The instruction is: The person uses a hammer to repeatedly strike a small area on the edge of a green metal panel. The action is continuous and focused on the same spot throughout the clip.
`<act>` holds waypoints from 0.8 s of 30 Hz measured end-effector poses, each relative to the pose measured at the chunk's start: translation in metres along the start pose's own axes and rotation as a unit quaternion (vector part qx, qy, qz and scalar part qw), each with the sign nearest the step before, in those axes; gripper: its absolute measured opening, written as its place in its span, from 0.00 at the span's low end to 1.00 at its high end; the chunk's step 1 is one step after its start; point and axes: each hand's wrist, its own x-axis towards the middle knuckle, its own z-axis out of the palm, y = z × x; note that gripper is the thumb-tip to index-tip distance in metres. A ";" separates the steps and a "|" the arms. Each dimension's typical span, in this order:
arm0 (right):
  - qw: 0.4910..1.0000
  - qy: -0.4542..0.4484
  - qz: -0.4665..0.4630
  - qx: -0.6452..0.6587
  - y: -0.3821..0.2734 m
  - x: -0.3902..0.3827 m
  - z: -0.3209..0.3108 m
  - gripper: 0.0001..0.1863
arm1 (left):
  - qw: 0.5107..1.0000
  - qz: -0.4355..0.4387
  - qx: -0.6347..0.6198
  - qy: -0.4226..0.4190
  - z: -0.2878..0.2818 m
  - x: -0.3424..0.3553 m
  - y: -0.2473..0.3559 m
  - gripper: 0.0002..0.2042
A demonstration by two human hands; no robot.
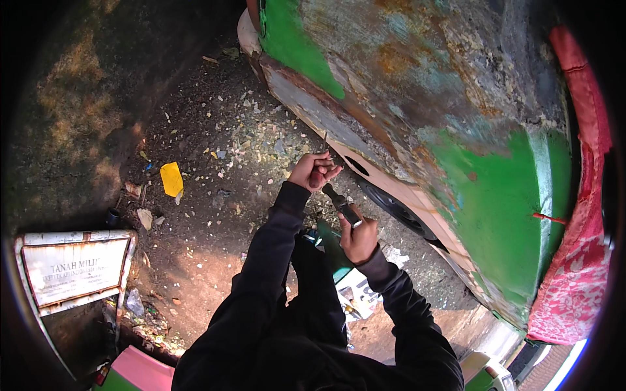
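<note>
The vehicle (pixel 495 176), green and rusted, slants across the upper right, and the person works just left of its lower edge. There the left hand (pixel 314 173) has its fingers curled, some only loosely, round the reddish handle of a thin-shafted tool (pixel 325 141); the tip lies over the vehicle's edge in view, but whether it touches cannot be told. The right hand (pixel 360 239), nearer the person along that same edge, is closed round a hammer (pixel 339 202), whose dark end stands just beside the left hand. The likeliest mishap is a struck knuckle: the left fingers are so close to the hammer that a slightly off-line blow could land on them, and the loose grip could let the tool twist or skid along the vehicle. Brittle, rusted metal might also give way suddenly under a knock, or throw chips upward, since no glove shows on either hand. Counted: two hands, one hammer, one tool, one vehicle, and one dark wheel (pixel 398 210), partly hidden, at the vehicle's lower edge. Left of the vehicle lie one yellow scrap (pixel 171 179) and paint-like flakes (pixel 261 133) too many to count; farther left stands one sign (pixel 78 270). One red cloth (pixel 564 287) hangs along the vehicle's right edge.
</note>
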 end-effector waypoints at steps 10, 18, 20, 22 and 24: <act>0.989 -0.049 -0.140 -0.008 -0.030 0.008 0.002 0.09 | 0.997 -0.028 -0.073 -0.028 -0.006 0.003 0.012 0.08; 0.989 -0.028 -0.111 -0.089 -0.028 0.019 0.011 0.09 | 0.996 -0.030 -0.074 -0.028 -0.002 0.006 0.016 0.09; 0.986 -0.022 -0.166 -0.024 -0.046 0.017 0.004 0.09 | 0.995 -0.036 -0.088 -0.004 -0.008 0.004 0.022 0.09; 0.987 -0.032 -0.149 -0.052 -0.036 0.019 0.009 0.08 | 0.996 -0.026 -0.082 0.008 -0.004 0.008 0.017 0.09; 0.989 -0.054 -0.056 -0.130 -0.020 0.034 0.025 0.07 | 0.997 -0.032 -0.063 0.004 0.000 0.009 0.018 0.10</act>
